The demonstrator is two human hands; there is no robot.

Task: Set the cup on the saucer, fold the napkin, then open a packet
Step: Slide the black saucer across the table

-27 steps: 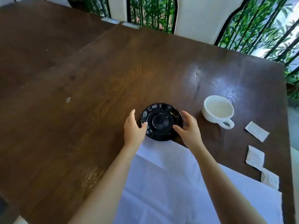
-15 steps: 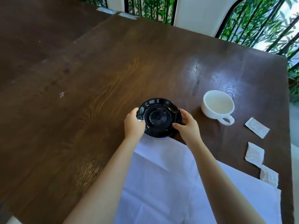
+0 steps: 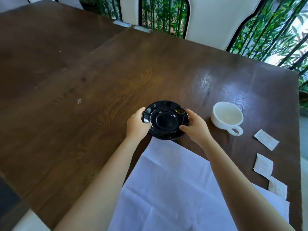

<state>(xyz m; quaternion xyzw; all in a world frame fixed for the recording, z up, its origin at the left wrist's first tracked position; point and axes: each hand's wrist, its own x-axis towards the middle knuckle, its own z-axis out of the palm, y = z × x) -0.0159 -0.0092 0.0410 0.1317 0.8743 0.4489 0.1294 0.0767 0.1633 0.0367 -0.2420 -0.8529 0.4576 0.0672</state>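
The black saucer [image 3: 166,120] is between my hands, out in front of me on the dark wooden counter [image 3: 100,97]. My left hand [image 3: 135,126] grips its left rim and my right hand [image 3: 195,129] grips its right rim, each with the thumb laid over the top edge and the fingers curled round the outside. A second dark edge shows under the near side. I cannot tell whether that is shadow or the saucer raised a little off the wood.

I judge the step in hand to be placing the saucer, so the cup has a home. To do it well I should set it down level, with its well facing up, and clear of the far corner of the white napkin [image 3: 175,189], which it just meets. That way the cloth can be folded later without dragging the crockery. Both grips should let go evenly so it does not rock or slide on the glossy wood.

The saucer holds nothing. The white cup [image 3: 226,118] stands upright to its right, apart from it, empty as far as I can see, its handle turned toward me. Beyond it along the right edge lie three paper packets: one [image 3: 266,142] near the cup, a second [image 3: 263,166] closer to me, a third [image 3: 277,189] touching the napkin's edge.
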